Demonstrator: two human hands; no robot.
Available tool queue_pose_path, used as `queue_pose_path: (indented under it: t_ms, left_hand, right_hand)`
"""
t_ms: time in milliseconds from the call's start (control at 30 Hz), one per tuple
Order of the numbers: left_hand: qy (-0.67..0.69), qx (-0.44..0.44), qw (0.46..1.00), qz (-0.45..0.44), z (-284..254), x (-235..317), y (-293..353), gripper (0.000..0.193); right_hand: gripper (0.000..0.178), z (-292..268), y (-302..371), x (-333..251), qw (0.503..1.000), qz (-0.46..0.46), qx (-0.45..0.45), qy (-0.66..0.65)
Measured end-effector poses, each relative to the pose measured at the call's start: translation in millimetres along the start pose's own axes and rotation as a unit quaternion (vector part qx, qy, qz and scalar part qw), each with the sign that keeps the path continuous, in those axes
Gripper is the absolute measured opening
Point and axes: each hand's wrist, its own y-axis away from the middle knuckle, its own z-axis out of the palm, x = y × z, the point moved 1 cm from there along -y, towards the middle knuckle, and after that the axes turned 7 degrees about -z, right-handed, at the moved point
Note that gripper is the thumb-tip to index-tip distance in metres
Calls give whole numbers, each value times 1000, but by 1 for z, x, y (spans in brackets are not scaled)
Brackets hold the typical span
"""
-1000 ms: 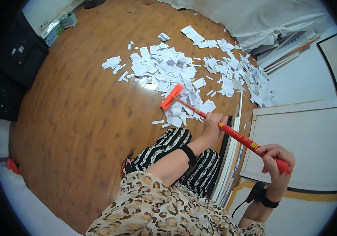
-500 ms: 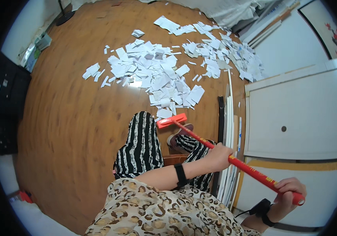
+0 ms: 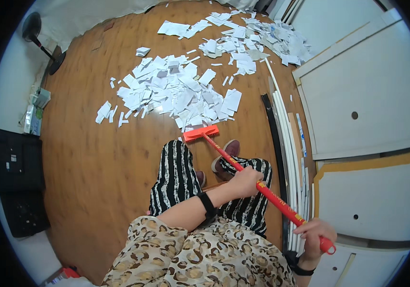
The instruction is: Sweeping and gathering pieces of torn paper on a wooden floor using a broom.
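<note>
I hold a red-handled broom (image 3: 280, 204) slantwise across my front. My left hand (image 3: 247, 182) is wrapped round the middle of its handle. Close to the handle's top end, my right hand (image 3: 317, 233) grips it too, with fingers curled around. The broom's orange-red head (image 3: 201, 133), with short bristles underneath, rests at the near edge of a big heap of white paper scraps (image 3: 171, 91) on the wooden floor. A few scraps beside the head are partly covered by it.
More paper (image 3: 281, 40) lies scattered at the far right. Long white strips (image 3: 284, 138) lie on the floor along white panels (image 3: 367, 95) at right. My shoe (image 3: 231, 148) is near the broom head. A black case (image 3: 16, 160) and a fan (image 3: 32, 28) stand at left.
My view has shifted, showing more of the left side. The broom head has moved forward from beside my shoe to the heap's near edge, and both hands have moved with the handle.
</note>
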Motion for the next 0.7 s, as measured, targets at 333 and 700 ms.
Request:
queue_pose_path:
  t_ms: [333, 700]
  left_hand:
    - [-84, 143, 986, 4, -25, -65, -26, 28]
    - [21, 53, 994, 92, 12, 25, -21, 33]
  right_hand:
    - [9, 33, 0, 52, 979, -3, -175, -104]
    - [11, -24, -10, -11, 992, -31, -125, 1]
